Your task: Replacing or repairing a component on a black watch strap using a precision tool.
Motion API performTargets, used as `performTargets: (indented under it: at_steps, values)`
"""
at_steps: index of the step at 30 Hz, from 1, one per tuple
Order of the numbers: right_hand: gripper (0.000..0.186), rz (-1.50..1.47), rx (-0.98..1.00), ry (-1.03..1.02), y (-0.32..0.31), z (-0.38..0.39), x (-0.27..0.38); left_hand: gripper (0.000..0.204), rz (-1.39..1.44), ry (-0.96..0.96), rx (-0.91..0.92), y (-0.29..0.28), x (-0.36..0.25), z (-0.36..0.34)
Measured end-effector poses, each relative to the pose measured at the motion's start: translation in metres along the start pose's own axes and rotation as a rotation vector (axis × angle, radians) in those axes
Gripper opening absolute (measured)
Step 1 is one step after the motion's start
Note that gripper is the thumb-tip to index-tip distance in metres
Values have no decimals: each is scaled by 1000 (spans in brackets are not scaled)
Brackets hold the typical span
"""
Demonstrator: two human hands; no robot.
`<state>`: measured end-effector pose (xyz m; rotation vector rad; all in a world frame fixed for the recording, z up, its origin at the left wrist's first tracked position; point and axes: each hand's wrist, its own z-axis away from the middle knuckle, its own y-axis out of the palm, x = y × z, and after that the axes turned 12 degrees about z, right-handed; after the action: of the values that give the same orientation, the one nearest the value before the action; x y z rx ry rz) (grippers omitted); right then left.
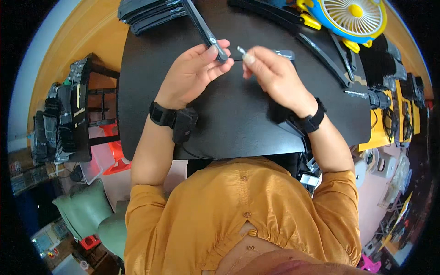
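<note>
My left hand (191,69) is closed on a long, slim black bar (200,25), holding its near end between thumb and fingers. The bar slants away to the far left and bears a small silvery mark close to the thumb. Just to the right, my right hand (278,75) pinches a small silvery piece (241,50) between thumb and forefinger. A short gap lies between this piece and the bar's end. What exactly the piece is, I cannot make out. Both hands are raised over the dark table (229,121).
A stack of flat black pieces (151,16) sits at the table's far left. More black bars (324,59) lie at the far right, beside a blue and yellow fan (353,18). Black bundles (54,121) fill a side stand on the left. A green chair (87,206) is at lower left.
</note>
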<state>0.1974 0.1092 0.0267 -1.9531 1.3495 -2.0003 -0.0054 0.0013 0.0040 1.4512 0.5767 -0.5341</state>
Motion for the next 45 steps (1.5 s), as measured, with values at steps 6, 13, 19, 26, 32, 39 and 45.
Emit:
performTargets:
  at_steps: [6, 13, 19, 26, 32, 39, 45]
  values:
    - [21, 38, 82, -77, 12, 5, 6, 43, 90, 23, -7, 4, 11, 2]
    - [21, -43, 65, -75, 14, 6, 4, 43, 228, 10, 44, 5, 18, 0]
    - [22, -62, 96, -51, 12, 6, 3, 43, 263, -2, 65, 3, 20, -2]
    - [24, -176, 117, 43, 11, 8, 6, 42, 240, 23, 51, 5, 22, -2]
    - [24, -272, 145, 94, 11, 8, 3, 40, 113, 70, 44, 7, 22, 0]
    - [17, -150, -168, 70, 12, 6, 13, 29, 58, 103, 20, 7, 19, 1]
    - [35, -184, -144, -225, 22, 2, -5, 22, 129, 73, 28, 10, 21, 1]
